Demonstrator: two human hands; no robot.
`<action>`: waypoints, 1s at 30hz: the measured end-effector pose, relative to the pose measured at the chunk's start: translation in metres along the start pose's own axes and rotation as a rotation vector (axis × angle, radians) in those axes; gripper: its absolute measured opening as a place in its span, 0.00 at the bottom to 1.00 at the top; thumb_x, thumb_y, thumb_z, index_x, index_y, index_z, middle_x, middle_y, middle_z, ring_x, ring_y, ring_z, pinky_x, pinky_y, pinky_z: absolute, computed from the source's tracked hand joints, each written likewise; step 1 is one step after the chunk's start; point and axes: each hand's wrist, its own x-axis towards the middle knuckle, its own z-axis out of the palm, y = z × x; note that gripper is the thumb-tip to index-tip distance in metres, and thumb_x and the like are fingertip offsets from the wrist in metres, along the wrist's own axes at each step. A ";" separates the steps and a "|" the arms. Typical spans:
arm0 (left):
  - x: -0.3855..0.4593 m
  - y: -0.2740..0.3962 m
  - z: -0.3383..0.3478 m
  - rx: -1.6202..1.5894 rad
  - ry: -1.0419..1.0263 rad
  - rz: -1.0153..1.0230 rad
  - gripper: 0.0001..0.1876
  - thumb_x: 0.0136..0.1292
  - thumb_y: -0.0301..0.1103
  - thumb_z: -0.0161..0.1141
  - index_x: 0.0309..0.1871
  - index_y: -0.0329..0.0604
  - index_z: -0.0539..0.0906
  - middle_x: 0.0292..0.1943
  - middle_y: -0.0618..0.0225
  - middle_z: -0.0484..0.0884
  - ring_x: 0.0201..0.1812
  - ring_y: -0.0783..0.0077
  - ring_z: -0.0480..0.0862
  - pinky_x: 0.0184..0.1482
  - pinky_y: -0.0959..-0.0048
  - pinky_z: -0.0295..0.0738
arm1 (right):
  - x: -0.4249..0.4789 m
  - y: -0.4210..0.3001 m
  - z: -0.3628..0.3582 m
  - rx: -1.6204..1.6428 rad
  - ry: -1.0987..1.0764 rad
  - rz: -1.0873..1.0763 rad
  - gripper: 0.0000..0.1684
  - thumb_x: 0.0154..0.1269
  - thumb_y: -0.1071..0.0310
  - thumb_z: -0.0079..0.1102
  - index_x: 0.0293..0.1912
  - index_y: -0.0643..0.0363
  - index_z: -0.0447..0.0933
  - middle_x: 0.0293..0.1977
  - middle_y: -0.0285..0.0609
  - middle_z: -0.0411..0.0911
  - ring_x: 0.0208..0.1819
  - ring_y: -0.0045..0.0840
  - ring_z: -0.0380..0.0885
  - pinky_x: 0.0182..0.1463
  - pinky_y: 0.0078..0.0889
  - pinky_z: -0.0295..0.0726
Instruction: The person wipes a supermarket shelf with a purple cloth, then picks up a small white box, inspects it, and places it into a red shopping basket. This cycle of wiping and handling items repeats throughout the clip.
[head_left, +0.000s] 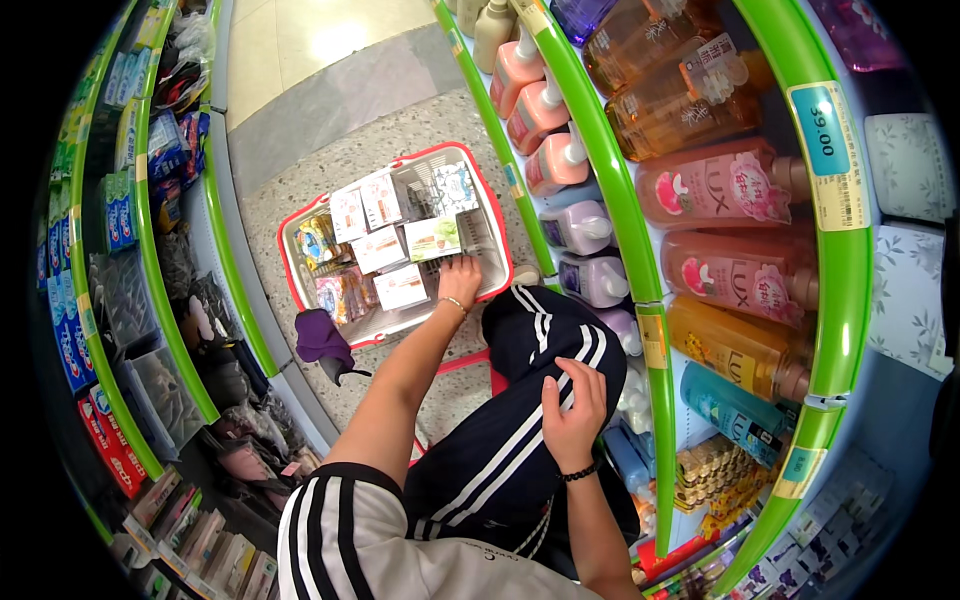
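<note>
My left hand (459, 279) reaches down into a white plastic shopping basket (491, 217) with a red rim, on the floor in front of me. Its fingertips are at the near edge of a green-and-white box (433, 238) and partly hidden, so a grip cannot be made out. White boxes with orange print (401, 287) lie to the left of that hand. Above my thigh in dark striped trousers (525, 427), my right hand (576, 405) is empty, its thumb apart from slightly bent fingers.
Pink pump bottles (536, 112) and large LUX bottles (712, 184) line the right-hand shelves. Toothpaste boxes (118, 210) and bagged goods fill those on the left. A purple folded umbrella (321, 337) is at the basket's near left corner. A patterned box (454, 187) and yellow packs (319, 241) are inside.
</note>
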 end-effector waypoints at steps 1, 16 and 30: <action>0.002 0.000 0.002 0.015 -0.018 0.001 0.10 0.56 0.31 0.53 0.41 0.39 0.78 0.36 0.64 0.81 0.42 0.66 0.80 0.44 0.64 0.73 | 0.000 0.000 0.000 0.000 0.001 -0.001 0.14 0.57 0.70 0.60 0.44 0.61 0.77 0.41 0.45 0.78 0.42 0.38 0.75 0.48 0.36 0.72; -0.016 0.002 -0.030 -0.315 -0.007 -0.156 0.23 0.56 0.33 0.58 0.56 0.39 0.71 0.53 0.56 0.74 0.55 0.57 0.73 0.55 0.61 0.69 | 0.000 0.002 -0.004 0.023 0.012 -0.008 0.13 0.57 0.71 0.60 0.44 0.62 0.77 0.42 0.44 0.78 0.43 0.37 0.75 0.49 0.36 0.72; -0.230 -0.086 -0.045 -0.181 0.163 -0.996 0.40 0.48 0.37 0.69 0.64 0.43 0.61 0.64 0.49 0.58 0.67 0.47 0.57 0.64 0.52 0.56 | -0.024 -0.003 -0.015 0.109 0.041 -0.031 0.12 0.58 0.74 0.59 0.43 0.63 0.77 0.42 0.47 0.78 0.45 0.39 0.75 0.51 0.36 0.72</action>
